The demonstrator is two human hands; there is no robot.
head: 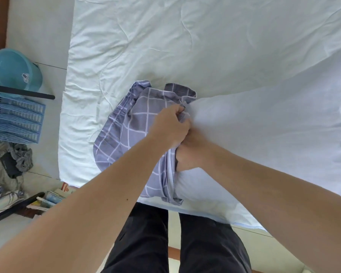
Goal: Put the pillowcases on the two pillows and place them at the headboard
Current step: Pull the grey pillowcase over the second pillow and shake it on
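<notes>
1. The white pillow (pixel 264 131) lies on the bed (pixel 146 36), near its front edge, and reaches toward the right edge.
2. The grey checked pillowcase (pixel 130 131) is bunched around the left end of the pillow, close to the front edge of the bed.
3. The left hand (pixel 170 127) is above the opening of the pillowcase; its fingers (pixel 178 110) are curled and pinch the cloth at the pillow's end.
4. The right hand (pixel 187 152) is pushed into the opening, between cloth and pillow. Its fingers are hidden, so I cannot tell what they hold.
5. On the floor beside the left edge stand a turquoise basin (pixel 14 69) and a blue basket (pixel 14 117).
</notes>
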